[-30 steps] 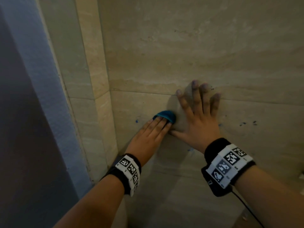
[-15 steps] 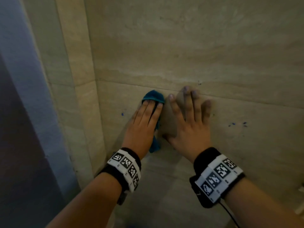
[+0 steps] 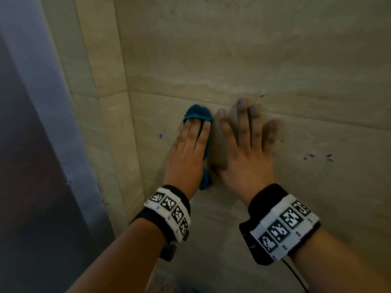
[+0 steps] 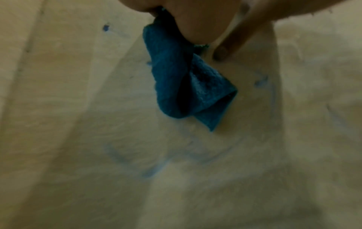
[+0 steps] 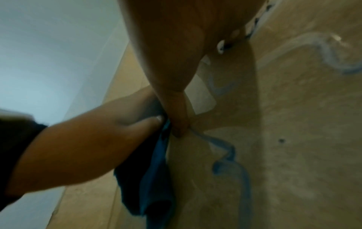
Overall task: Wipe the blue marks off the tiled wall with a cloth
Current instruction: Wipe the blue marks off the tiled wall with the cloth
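My left hand [image 3: 195, 132] presses a teal cloth [image 3: 197, 112] flat against the beige tiled wall [image 3: 275, 49] with straight fingers; the cloth's loose end [image 4: 195, 86] hangs below the palm. My right hand [image 3: 247, 127] lies flat on the wall just right of it, fingers spread, holding nothing. A small blue mark [image 3: 160, 136] sits left of the cloth, and blue specks [image 3: 317, 156] lie to the right. Faint smeared blue lines [image 5: 231, 155] show on the tile in the right wrist view, and more blue smears [image 4: 152, 170] in the left wrist view.
An inner wall corner [image 3: 129, 123] with a protruding tiled column stands just left of the cloth. A pale grey-blue frame [image 3: 42, 102] runs down the far left. A horizontal grout line [image 3: 317, 121] crosses the wall at fingertip height.
My left hand has slid the cloth upward along the wall, from below the right hand's fingers to level with them. The right hand has stayed flat on the tile.
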{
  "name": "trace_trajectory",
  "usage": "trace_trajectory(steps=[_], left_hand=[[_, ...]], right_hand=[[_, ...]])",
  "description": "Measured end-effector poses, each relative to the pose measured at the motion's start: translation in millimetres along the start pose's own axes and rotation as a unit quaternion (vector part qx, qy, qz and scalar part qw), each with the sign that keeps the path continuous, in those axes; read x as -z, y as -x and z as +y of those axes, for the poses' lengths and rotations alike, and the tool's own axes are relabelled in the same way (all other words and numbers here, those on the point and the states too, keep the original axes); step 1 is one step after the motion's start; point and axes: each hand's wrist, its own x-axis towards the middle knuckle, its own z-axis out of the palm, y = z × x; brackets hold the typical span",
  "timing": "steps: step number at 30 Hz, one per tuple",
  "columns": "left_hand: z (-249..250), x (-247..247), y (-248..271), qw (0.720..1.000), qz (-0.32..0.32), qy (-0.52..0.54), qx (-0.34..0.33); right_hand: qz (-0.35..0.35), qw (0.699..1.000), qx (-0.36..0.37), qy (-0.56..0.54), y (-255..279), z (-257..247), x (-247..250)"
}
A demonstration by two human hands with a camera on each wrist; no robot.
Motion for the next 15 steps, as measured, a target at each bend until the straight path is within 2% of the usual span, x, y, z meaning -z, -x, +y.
trace_trajectory(steps=[3, 7, 10, 15], left_hand=[[-10.9, -6.2, 15.1, 0.998, -0.018, -0.022, -0.064], [-33.7, -9.4, 18.6, 0.990, -0.009, -0.033, -0.136], [-40.8, -9.5, 16.2, 0.988, -0.004, -0.022, -0.155], [-61.4, -9.5, 26.1, 0.991, -0.008, -0.027, -0.133]], right_hand=[[0.008, 1.000, -0.010, 0.009, 0.1, -5.4, 0.1], [0.013, 0.999, -0.019, 0.041, 0.0, -9.5, -2.8], [0.003, 0.998, -0.028, 0.051, -1.2, -11.1, -2.3], [-0.022, 0.996, -0.052, 0.066, -2.4, -16.2, -1.0]])
